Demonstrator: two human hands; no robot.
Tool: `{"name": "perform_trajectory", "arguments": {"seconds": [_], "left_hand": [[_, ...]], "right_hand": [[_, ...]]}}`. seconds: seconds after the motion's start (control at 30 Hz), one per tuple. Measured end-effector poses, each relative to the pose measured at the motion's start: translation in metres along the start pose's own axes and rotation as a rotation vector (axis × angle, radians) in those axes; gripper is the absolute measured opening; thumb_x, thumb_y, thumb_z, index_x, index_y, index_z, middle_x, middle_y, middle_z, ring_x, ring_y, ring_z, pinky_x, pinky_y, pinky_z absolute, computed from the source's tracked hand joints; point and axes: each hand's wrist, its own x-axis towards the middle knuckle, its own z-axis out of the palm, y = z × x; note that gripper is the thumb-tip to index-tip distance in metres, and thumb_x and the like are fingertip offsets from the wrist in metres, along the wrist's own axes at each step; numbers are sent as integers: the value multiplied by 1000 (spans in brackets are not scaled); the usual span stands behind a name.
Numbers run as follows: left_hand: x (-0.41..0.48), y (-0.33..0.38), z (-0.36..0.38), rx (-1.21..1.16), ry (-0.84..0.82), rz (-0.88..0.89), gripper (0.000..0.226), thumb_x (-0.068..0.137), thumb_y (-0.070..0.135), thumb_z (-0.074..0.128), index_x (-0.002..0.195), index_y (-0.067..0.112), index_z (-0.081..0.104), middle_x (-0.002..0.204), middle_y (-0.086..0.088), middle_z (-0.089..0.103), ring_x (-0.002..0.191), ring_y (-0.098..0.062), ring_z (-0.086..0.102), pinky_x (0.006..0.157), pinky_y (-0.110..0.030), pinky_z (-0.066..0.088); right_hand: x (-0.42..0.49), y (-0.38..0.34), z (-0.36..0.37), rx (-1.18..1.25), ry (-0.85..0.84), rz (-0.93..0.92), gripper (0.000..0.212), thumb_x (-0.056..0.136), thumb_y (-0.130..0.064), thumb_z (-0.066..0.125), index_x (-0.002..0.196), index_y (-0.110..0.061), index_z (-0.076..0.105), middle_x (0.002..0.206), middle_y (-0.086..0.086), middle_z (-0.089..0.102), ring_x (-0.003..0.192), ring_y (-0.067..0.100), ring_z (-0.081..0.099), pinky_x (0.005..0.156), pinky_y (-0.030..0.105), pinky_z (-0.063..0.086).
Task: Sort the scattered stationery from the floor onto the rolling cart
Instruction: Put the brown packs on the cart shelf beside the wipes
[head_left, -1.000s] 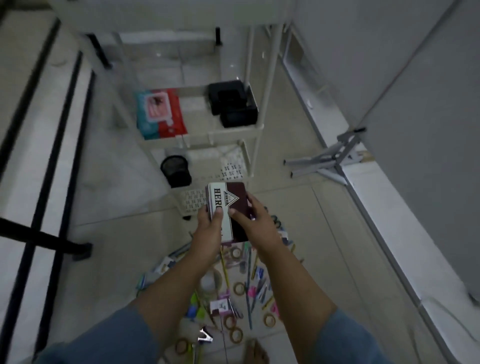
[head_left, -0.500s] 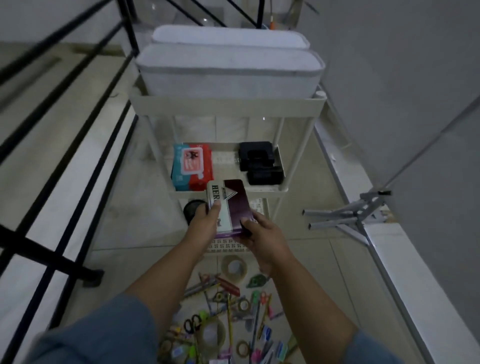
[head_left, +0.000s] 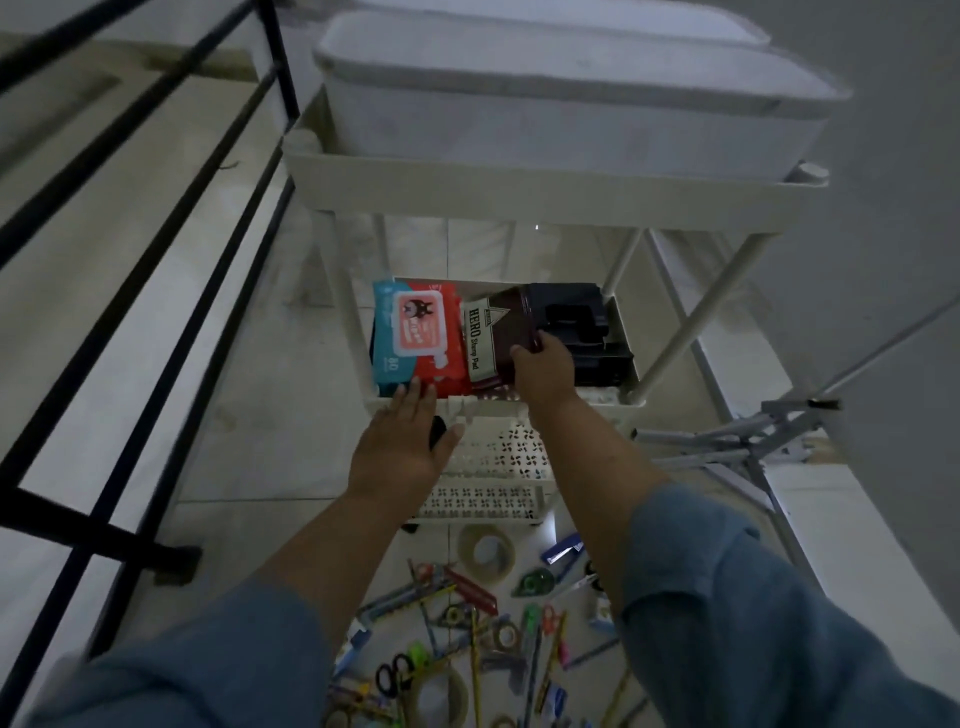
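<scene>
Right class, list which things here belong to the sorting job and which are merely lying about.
Job: stamp pad box in the grip of the right hand; rolling cart; tape roll and scissors on the floor.
Lying about: black railing; folded metal stand; wipes pack on the cart's middle shelf.

Right hand (head_left: 543, 371) grips the stamp pad box (head_left: 491, 332) and covers its 5 o'clock corner; print there unreadable. Black object (head_left: 576, 322) at 3 o'clock of the box: type cannot be told. Left hand (head_left: 405, 441) hides most of a dark round item (head_left: 438, 431) at its 1 o'clock side. Stationery pile (head_left: 467, 634) blurred, cut by the 6 o'clock edge. Rear white bin (head_left: 597, 23) cut at 12 o'clock.
</scene>
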Motion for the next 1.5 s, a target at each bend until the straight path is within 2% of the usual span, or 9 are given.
{"name": "perform_trajectory", "arguments": {"seconds": [0.1, 0.2, 0.3, 0.43, 0.6, 0.7, 0.9, 1.27, 1.5], "left_hand": [[-4, -3, 8, 40, 24, 32, 84, 84, 70, -3, 150, 18, -2, 158, 0, -8, 146, -14, -5, 116, -26, -2], [-1, -9, 15, 76, 68, 48, 116, 60, 75, -33, 150, 15, 8, 158, -2, 3, 146, -18, 8, 113, -25, 0], [0, -8, 13, 85, 130, 72, 104, 79, 68, -21, 143, 6, 33, 150, -12, 31, 137, -27, 35, 109, -32, 16], [0, -9, 14, 37, 62, 69, 112, 68, 72, -30, 147, 9, 17, 156, -9, 15, 144, -25, 17, 112, -29, 2], [3, -9, 17, 119, 13, 55, 80, 97, 52, 3, 125, 1, 56, 129, -17, 58, 115, -29, 59, 96, -37, 36], [2, -6, 17, 134, 57, 59, 78, 97, 51, 4, 125, 0, 56, 128, -17, 58, 115, -30, 59, 96, -39, 35], [1, -7, 19, 127, 98, 63, 78, 97, 52, 4, 127, -1, 54, 130, -19, 56, 118, -32, 57, 98, -40, 34], [-1, -5, 17, 74, 69, 26, 87, 92, 58, -3, 133, 0, 47, 140, -19, 46, 128, -33, 46, 105, -42, 22], [-1, -5, 20, 64, 127, 32, 96, 86, 64, -13, 140, 3, 37, 148, -16, 34, 137, -29, 35, 110, -35, 15]], "right_hand": [[3, -6, 6, -35, 40, -20, 35, 89, -2, 49, 125, 0, 50, 120, 19, 59, 111, 33, 57, 97, 40, 47], [7, -7, 9, -157, 51, -79, 40, 92, -6, 51, 130, -2, 38, 122, 17, 57, 109, 27, 57, 80, 24, 44], [12, -7, 9, -379, 44, -146, 37, 94, -13, 50, 128, -2, 40, 123, 18, 56, 108, 29, 57, 76, 24, 40], [17, -6, 3, -684, 17, -148, 38, 97, -24, 46, 129, -3, 45, 131, 19, 42, 112, 32, 51, 92, 32, 41], [21, 2, 6, -891, -95, -142, 45, 98, -20, 40, 136, 4, 36, 126, 22, 54, 115, 33, 52, 90, 36, 45], [18, 3, 6, -948, -97, -165, 52, 99, -22, 41, 142, 2, 27, 131, 20, 50, 120, 32, 49, 95, 38, 43], [9, 6, 2, -1102, -163, -506, 44, 91, -14, 56, 134, -15, 48, 138, 9, 44, 126, 29, 42, 100, 38, 40], [33, 3, -15, -1234, -317, -654, 53, 91, -12, 56, 141, -22, 40, 144, 6, 39, 130, 28, 36, 107, 38, 35], [38, 2, -5, -1259, -237, -697, 38, 92, -8, 49, 128, -16, 56, 119, 11, 55, 107, 29, 56, 87, 35, 48]]}}
